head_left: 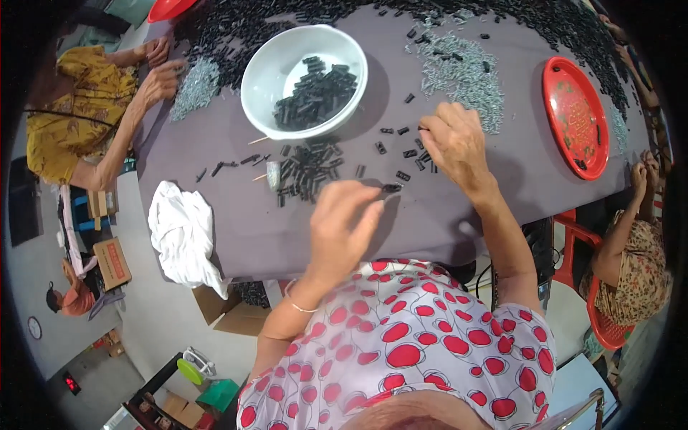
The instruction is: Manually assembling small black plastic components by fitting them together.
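Note:
My left hand [337,223] reaches over the near part of the table, thumb and forefinger closing at a small black plastic piece [392,188]. Slight blur hides how firmly it is gripped. Farther right, my right hand [454,143] has its fingers curled in a pinch; what sits at the fingertips is too small to make out. Several loose black pieces [403,175] lie between the hands. A heap of black plastic pieces [308,168] rests left of them, below a white bowl [254,100] partly filled with more. Beyond my right hand spreads a pile of small silvery parts [466,75].
The table [265,247] has a grey cover. A red oval tray [548,100] stands right; a white cloth [179,229] hangs over the left edge. By the heap lies a small wrapped roll [273,175] with a stick. Co-workers sit left [82,115] and right [634,269].

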`<state>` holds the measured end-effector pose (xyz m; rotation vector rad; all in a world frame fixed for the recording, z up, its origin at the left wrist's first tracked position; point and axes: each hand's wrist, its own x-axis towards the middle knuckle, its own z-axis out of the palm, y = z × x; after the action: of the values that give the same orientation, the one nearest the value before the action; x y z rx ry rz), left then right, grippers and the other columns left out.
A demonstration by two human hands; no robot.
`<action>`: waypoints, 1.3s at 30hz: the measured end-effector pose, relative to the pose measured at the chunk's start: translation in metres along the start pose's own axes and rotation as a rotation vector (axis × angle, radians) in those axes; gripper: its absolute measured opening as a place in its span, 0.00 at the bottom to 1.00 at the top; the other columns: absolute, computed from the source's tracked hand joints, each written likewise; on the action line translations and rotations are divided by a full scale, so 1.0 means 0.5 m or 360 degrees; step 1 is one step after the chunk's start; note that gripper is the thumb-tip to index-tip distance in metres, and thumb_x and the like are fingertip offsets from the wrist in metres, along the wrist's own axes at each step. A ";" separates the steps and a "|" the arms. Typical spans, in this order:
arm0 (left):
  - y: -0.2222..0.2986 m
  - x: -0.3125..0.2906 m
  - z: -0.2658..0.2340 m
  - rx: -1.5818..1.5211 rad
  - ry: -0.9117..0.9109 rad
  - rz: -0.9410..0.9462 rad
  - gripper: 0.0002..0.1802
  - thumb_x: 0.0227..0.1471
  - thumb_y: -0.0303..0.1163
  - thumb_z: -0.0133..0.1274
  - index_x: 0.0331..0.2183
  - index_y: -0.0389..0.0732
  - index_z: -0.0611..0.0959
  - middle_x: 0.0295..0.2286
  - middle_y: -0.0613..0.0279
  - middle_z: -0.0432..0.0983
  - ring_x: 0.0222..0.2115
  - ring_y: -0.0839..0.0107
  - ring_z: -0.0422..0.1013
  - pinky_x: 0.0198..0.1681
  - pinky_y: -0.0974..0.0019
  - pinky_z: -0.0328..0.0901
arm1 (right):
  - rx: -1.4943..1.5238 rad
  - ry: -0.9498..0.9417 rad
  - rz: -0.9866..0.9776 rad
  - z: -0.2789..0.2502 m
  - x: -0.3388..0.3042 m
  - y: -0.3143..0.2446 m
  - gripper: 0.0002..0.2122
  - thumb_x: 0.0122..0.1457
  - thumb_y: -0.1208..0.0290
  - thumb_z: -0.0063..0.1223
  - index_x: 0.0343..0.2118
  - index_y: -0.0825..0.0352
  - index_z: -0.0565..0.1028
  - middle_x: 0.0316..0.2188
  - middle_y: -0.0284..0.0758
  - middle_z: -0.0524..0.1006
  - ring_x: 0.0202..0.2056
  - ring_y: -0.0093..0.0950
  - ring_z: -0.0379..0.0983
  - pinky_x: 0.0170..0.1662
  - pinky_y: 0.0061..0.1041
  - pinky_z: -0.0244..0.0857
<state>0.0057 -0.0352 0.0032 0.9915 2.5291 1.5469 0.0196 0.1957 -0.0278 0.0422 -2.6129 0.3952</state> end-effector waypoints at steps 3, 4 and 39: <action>-0.016 -0.031 0.013 0.0066 -0.0052 -0.0094 0.09 0.42 0.22 0.59 0.32 0.37 0.81 0.30 0.60 0.72 0.27 0.71 0.69 0.26 0.72 0.64 | 0.0098 -0.0004 -0.0091 -0.005 -0.007 -0.020 0.07 0.41 0.74 0.59 0.25 0.61 0.73 0.26 0.29 0.66 0.32 0.28 0.64 0.33 0.30 0.54; -0.020 -0.038 0.013 0.0068 -0.0075 -0.0116 0.09 0.42 0.22 0.59 0.32 0.37 0.81 0.30 0.60 0.72 0.27 0.71 0.69 0.26 0.72 0.64 | 0.0124 -0.0029 -0.0067 -0.010 -0.005 -0.029 0.07 0.41 0.74 0.59 0.26 0.61 0.73 0.26 0.29 0.66 0.32 0.29 0.64 0.33 0.30 0.54; -0.053 -0.007 -0.022 -0.1330 -0.0692 -0.1182 0.08 0.51 0.23 0.53 0.36 0.32 0.80 0.27 0.56 0.77 0.24 0.75 0.71 0.26 0.74 0.67 | 0.0983 0.0003 -0.0348 -0.055 -0.054 -0.089 0.10 0.39 0.77 0.59 0.28 0.63 0.74 0.26 0.31 0.70 0.31 0.32 0.67 0.37 0.31 0.59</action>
<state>-0.0084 -0.0540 -0.0134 0.1894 1.4273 1.6151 0.0606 0.1598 -0.0055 0.5242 -2.3506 1.0954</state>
